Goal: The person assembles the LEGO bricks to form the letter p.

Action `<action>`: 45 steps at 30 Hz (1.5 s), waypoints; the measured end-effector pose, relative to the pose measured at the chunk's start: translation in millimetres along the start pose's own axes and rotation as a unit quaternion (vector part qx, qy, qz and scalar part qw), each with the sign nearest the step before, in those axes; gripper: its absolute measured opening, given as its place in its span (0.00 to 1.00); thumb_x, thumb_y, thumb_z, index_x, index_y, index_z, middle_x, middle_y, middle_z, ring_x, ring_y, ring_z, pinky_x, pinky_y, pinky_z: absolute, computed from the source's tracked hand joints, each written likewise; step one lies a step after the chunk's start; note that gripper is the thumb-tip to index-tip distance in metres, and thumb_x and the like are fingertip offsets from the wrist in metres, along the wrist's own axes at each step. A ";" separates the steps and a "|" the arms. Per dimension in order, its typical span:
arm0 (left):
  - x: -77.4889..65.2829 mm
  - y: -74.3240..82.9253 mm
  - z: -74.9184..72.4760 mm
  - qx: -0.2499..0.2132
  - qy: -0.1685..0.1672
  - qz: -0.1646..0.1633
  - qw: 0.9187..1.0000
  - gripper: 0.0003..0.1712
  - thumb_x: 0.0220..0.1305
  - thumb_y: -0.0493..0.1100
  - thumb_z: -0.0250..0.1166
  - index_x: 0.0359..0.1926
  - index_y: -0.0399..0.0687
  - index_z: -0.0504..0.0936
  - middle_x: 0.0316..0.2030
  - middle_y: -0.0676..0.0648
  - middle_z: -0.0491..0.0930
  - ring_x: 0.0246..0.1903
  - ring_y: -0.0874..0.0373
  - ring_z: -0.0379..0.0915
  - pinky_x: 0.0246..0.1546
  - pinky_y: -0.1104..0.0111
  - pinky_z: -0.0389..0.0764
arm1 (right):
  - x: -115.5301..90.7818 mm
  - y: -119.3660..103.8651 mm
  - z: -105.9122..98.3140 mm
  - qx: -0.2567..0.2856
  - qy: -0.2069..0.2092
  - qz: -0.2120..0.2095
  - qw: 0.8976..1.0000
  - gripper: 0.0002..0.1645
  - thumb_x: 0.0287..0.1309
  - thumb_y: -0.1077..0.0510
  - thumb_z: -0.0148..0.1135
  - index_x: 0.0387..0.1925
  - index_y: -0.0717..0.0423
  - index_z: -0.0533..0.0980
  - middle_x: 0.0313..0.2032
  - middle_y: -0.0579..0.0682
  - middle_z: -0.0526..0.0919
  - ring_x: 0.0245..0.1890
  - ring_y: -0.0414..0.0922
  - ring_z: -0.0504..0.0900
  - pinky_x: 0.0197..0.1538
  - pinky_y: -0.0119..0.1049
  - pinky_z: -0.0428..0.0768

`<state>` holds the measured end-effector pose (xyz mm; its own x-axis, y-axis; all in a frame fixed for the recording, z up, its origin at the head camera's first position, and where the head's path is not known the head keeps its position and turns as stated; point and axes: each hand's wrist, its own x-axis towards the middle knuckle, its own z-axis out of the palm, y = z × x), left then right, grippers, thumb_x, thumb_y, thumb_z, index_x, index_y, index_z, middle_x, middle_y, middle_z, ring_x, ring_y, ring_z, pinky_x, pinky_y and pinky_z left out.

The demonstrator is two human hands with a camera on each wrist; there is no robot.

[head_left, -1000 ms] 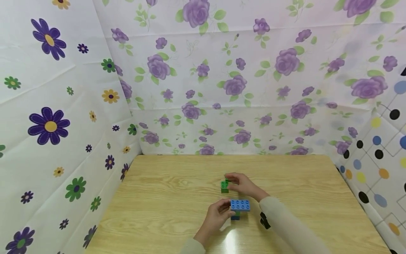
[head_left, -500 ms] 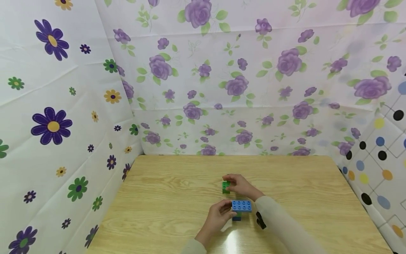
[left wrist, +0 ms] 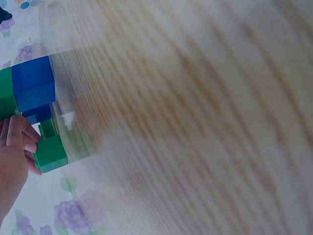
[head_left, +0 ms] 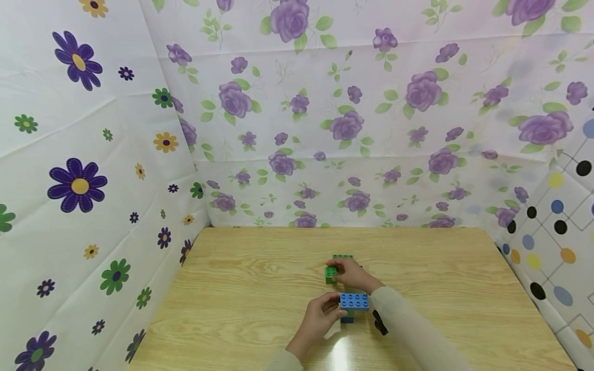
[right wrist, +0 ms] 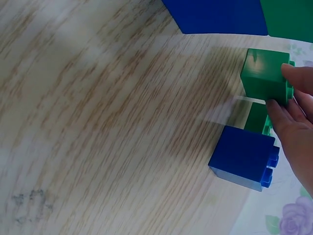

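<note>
My left hand (head_left: 320, 315) grips a small stack of toy building bricks near the front of the table. On top of that stack is a wide light-blue brick (head_left: 354, 301), with a green brick (head_left: 350, 313) under it and a dark-blue brick (head_left: 347, 320) at the bottom. Just beyond, the fingers of my right hand (head_left: 353, 275) pinch a small green brick (head_left: 330, 275). In the right wrist view, thumb and finger lie on the studded side of this green brick (right wrist: 265, 76). The right hand hides part of a longer green brick (head_left: 343, 256) behind it.
Beside the right hand, a blue brick (right wrist: 242, 157) stands on the wooden table (head_left: 250, 299), close to the longer green brick (right wrist: 256, 117) in the right wrist view. Flower-patterned sheets (head_left: 287, 103) rise at the back and left; a dotted sheet (head_left: 557, 242) is on the right.
My right hand has drawn back a little toward me, its fingers closing onto the small green brick, and the longer green brick behind has come into view. The left hand holds its stack still.
</note>
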<state>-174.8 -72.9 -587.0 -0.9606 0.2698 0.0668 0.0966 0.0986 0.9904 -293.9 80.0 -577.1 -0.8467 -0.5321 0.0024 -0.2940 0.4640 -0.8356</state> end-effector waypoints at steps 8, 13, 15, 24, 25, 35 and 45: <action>0.5 0.3 1.4 -0.001 -0.003 -0.002 1.000 0.21 0.58 0.32 0.68 0.54 0.39 0.78 0.52 0.43 0.78 0.56 0.48 0.74 0.55 0.66 0.79 | -1.6 -0.5 -1.0 0.007 0.004 0.004 1.000 0.23 0.57 0.72 0.62 0.55 0.66 0.75 0.52 0.59 0.79 0.52 0.56 0.78 0.53 0.47 0.82; 1.1 -1.3 1.1 0.004 -0.004 -0.003 1.000 0.22 0.59 0.32 0.67 0.55 0.38 0.77 0.53 0.42 0.78 0.56 0.47 0.74 0.55 0.67 0.79 | -2.6 -1.4 -4.5 0.016 0.004 0.001 1.000 0.21 0.58 0.70 0.62 0.55 0.65 0.75 0.51 0.59 0.79 0.51 0.55 0.79 0.51 0.46 0.83; 1.6 -2.1 0.8 0.004 -0.004 -0.006 1.000 0.22 0.59 0.32 0.67 0.56 0.38 0.77 0.53 0.42 0.77 0.56 0.47 0.74 0.55 0.67 0.78 | -3.6 -3.2 -5.9 0.015 0.008 0.002 1.000 0.21 0.58 0.70 0.61 0.55 0.64 0.75 0.52 0.60 0.79 0.51 0.56 0.79 0.51 0.47 0.82; 1.5 -3.1 1.0 0.007 -0.002 -0.007 1.000 0.23 0.59 0.33 0.68 0.56 0.39 0.77 0.54 0.42 0.77 0.56 0.47 0.74 0.56 0.66 0.79 | -10.0 -12.8 -15.5 0.012 0.017 -0.002 1.000 0.22 0.60 0.65 0.63 0.57 0.61 0.74 0.56 0.62 0.76 0.55 0.57 0.77 0.56 0.49 0.80; 1.2 -2.9 1.0 0.007 -0.003 -0.005 1.000 0.22 0.59 0.33 0.68 0.56 0.39 0.77 0.54 0.42 0.78 0.56 0.48 0.74 0.55 0.66 0.79 | -10.7 -13.6 -16.8 0.012 0.015 -0.005 1.000 0.22 0.61 0.64 0.63 0.57 0.61 0.74 0.56 0.62 0.76 0.55 0.57 0.77 0.56 0.49 0.80; 1.1 -3.9 -0.2 0.010 -0.004 0.011 1.000 0.22 0.58 0.35 0.69 0.55 0.38 0.78 0.53 0.41 0.78 0.55 0.48 0.75 0.55 0.67 0.78 | -18.5 -19.0 -30.0 0.026 0.009 -0.041 0.999 0.23 0.62 0.64 0.62 0.58 0.64 0.73 0.57 0.63 0.75 0.54 0.57 0.77 0.56 0.48 0.80; 1.9 -3.4 1.0 0.003 0.000 -0.004 1.000 0.22 0.58 0.34 0.69 0.54 0.38 0.78 0.51 0.43 0.79 0.55 0.49 0.75 0.55 0.68 0.78 | -31.8 -14.7 -46.4 0.046 0.013 -0.065 0.997 0.24 0.62 0.62 0.63 0.59 0.65 0.72 0.55 0.63 0.77 0.54 0.57 0.78 0.56 0.46 0.80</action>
<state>-176.7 -71.7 -590.4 -0.9614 0.2685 0.0595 0.0911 0.1070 0.9901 -283.2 123.0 -539.3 -0.8163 -0.5635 0.1270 -0.3608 0.3258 -0.8739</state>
